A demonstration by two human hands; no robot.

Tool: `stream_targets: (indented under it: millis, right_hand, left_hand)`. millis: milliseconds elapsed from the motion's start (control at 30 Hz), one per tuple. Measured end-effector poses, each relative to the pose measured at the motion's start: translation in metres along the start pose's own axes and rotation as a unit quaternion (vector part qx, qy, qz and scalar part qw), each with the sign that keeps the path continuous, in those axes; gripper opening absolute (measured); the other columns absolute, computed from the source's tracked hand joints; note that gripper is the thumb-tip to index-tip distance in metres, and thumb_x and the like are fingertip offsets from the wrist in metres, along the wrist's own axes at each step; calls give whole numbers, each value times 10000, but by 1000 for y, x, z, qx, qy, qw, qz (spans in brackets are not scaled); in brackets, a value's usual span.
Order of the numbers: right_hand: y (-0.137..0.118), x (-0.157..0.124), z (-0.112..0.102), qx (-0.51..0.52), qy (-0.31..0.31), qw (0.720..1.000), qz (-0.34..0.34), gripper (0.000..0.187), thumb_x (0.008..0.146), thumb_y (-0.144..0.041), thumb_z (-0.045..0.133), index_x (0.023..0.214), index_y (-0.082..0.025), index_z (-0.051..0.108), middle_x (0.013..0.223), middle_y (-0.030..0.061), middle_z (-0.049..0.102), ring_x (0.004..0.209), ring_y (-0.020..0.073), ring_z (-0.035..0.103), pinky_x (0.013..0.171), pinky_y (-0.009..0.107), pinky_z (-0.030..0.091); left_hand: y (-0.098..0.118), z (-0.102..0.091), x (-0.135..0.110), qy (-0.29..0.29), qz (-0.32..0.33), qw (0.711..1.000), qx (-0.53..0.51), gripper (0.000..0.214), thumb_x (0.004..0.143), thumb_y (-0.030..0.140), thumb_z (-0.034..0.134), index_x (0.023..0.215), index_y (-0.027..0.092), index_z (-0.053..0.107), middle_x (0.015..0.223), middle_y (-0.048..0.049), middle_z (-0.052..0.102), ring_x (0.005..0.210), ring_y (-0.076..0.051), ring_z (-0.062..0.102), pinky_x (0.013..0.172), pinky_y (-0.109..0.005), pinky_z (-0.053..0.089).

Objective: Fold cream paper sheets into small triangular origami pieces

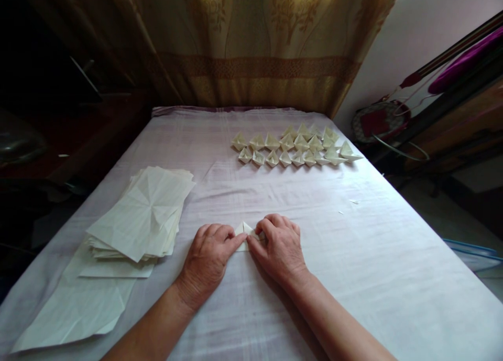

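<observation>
A small folded piece of white paper [243, 228] lies on the cloth-covered table, its peak pointing away from me and a dark slit down its middle. My left hand [209, 251] grips its left side, thumb pressed near the centre and fingers curled. From the other side my right hand [280, 243] pinches the right part, its thumb almost meeting the left one. Both hands cover much of the paper's sides. Farther back stand several folded paper boats [272, 157] in uneven rows.
At the left lies a stack of creased paper sheets [147, 206], over a longer sheet [84, 298]. Tiny paper scraps [354, 201] dot the white plaid tablecloth [377, 277] at the right. A gold curtain [251, 41] hangs behind the table; a bag [377, 121] is beyond its right edge.
</observation>
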State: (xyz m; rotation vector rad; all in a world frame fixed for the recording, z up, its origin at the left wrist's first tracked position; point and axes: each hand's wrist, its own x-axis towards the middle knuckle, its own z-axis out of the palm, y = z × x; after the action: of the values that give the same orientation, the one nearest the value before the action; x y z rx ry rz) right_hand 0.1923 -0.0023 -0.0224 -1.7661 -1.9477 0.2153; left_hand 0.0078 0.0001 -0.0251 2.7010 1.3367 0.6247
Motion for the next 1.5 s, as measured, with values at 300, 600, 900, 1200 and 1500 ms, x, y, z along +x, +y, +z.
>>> stream_targets:
  millis: [300,600,900,1200,1500]
  right_hand:
    - [3,-1,2,17,12,1000,-6,84,789,-284,679,777,-230,616,858,19,613,848,209,537,793,358,294]
    - [4,-1,3,23,12,1000,-11,86,789,-275,681,783,-226,610,855,17,613,849,208,537,793,355,290]
    - [6,-2,5,32,17,999,-19,79,805,-281,662,781,-228,609,855,16,613,844,202,534,796,355,296]
    - [5,-1,4,38,9,999,-12,79,796,-267,682,788,-223,616,872,19,620,865,208,537,806,360,290]
    - [4,-1,3,31,6,999,-8,84,792,-265,692,781,-216,624,869,23,621,862,209,534,801,355,284]
  left_hand:
    - [3,0,7,-73,-25,996,34,377,930,124,533,1272,269,598,957,-36,612,918,-211,539,874,-390,446]
    - [3,-2,16,-93,-13,993,67,399,933,113,514,1293,272,575,928,-32,594,899,-210,527,864,-378,429]
    - [12,-6,21,-106,3,986,128,383,931,98,486,1269,256,572,914,-36,603,891,-216,557,852,-389,429]
    - [17,-5,25,-118,12,978,174,359,921,113,522,1272,164,571,935,-68,629,877,-250,574,815,-412,427]
    - [3,-14,23,-142,31,982,120,377,933,135,547,1283,273,580,935,-28,618,905,-205,561,870,-372,416]
